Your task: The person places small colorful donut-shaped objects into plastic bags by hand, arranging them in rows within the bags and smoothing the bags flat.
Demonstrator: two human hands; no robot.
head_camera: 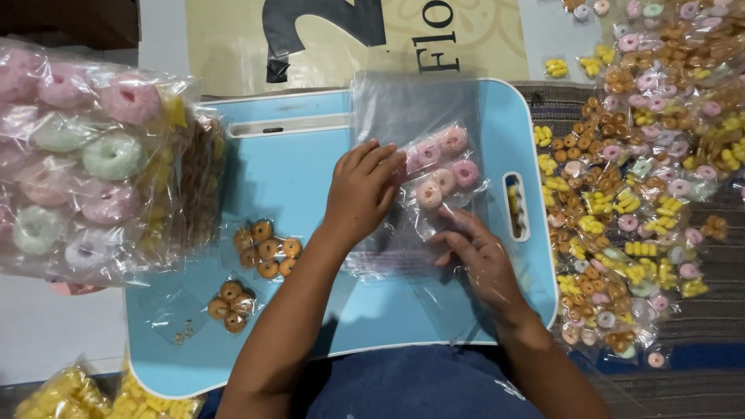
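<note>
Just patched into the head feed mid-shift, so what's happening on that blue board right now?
A person is working a clear plastic bag on the blue board. The left hand presses on the bag beside a packet of pink ring snacks, while the right hand rests on the bag's lower edge. Two small packets of brown rings lie to the left, with a heap of mixed packets to the right.

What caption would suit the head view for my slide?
Two bare hands, left hand and right hand, press a clear bag of pink ring snacks on a blue tray.
</note>
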